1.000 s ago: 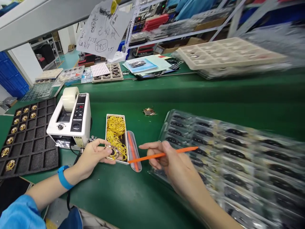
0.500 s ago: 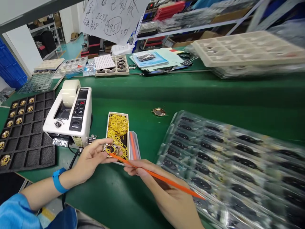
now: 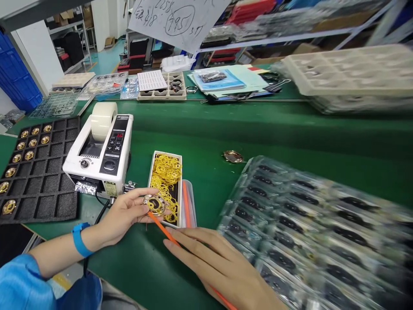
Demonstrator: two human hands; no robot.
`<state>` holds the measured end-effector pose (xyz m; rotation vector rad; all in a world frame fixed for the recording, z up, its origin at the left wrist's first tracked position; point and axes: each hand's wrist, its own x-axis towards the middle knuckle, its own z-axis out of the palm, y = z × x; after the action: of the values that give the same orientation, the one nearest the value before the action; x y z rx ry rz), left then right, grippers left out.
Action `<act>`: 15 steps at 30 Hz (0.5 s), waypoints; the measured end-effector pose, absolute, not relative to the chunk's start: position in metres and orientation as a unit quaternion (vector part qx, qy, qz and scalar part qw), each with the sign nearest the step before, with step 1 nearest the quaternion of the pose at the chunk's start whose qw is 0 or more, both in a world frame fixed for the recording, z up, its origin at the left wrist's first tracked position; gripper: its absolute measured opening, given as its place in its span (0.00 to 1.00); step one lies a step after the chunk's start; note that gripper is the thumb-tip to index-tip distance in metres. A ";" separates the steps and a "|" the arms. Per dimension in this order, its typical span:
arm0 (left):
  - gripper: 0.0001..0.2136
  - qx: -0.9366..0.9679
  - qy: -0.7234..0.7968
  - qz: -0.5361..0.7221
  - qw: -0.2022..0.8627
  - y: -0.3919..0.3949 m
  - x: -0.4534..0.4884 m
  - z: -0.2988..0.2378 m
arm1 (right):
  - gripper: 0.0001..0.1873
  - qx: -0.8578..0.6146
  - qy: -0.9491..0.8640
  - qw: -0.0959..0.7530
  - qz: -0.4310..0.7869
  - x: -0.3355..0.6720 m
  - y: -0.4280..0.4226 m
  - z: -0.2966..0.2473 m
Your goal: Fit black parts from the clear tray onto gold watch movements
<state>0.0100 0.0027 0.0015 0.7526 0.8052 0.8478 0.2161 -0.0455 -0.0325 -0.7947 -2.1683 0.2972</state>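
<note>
My left hand [image 3: 125,211] pinches a round gold-and-black watch part [image 3: 155,204] at its rim, above the near end of a box. On the watch part lies a yellow ring-like piece; I cannot make out its details. My right hand [image 3: 216,258] grips a slim orange pointed stick [image 3: 163,229], whose tip reaches the near edge of the watch part. Part of the stick is hidden behind my fingers. Under and beside my left hand is the white box [image 3: 151,174], holding many thin yellow rings [image 3: 166,170].
A tape dispenser [image 3: 72,161] stands left, next to a black foam tray [image 3: 66,185] with several gold watch parts. Another round part [image 3: 232,156] lies mid-table. Clear plastic trays [image 3: 226,219] of black pieces fill the right. Beside the box sits a small clear container [image 3: 192,211].
The view has shifted, so things appear further right. The watch part is tilted more face-up towards me. My right hand has turned, its back now facing up over the orange stick.
</note>
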 end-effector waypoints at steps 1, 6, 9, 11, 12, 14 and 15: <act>0.17 0.347 0.372 0.390 0.767 0.003 0.010 0.001 | 0.23 -0.320 -0.852 0.398 0.118 0.215 -0.045 -0.032; 0.20 0.357 0.361 0.394 0.766 -0.002 0.014 -0.002 | 0.26 -0.371 -0.795 0.455 0.154 0.212 -0.046 -0.029; 0.21 0.363 0.355 0.386 0.770 -0.005 0.017 -0.006 | 0.27 -0.401 -0.757 0.491 0.159 0.205 -0.046 -0.027; 0.21 0.361 0.354 0.382 0.774 -0.006 0.018 -0.007 | 0.24 -0.419 -0.734 0.514 0.148 0.200 -0.045 -0.026; 0.21 0.358 0.354 0.380 0.776 -0.007 0.018 -0.008 | 0.23 -0.419 -0.733 0.519 0.137 0.198 -0.044 -0.026; 0.21 0.345 0.358 0.377 0.782 -0.007 0.019 -0.008 | 0.21 -0.402 -0.754 0.509 0.101 0.195 -0.042 -0.027; 0.20 0.336 0.364 0.375 0.784 -0.006 0.018 -0.008 | 0.21 -0.386 -0.774 0.497 0.074 0.194 -0.041 -0.028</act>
<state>0.0183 -0.0061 -0.0075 0.7249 0.7861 0.8086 0.1941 -0.0414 -0.0279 -0.9338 -1.8728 0.1788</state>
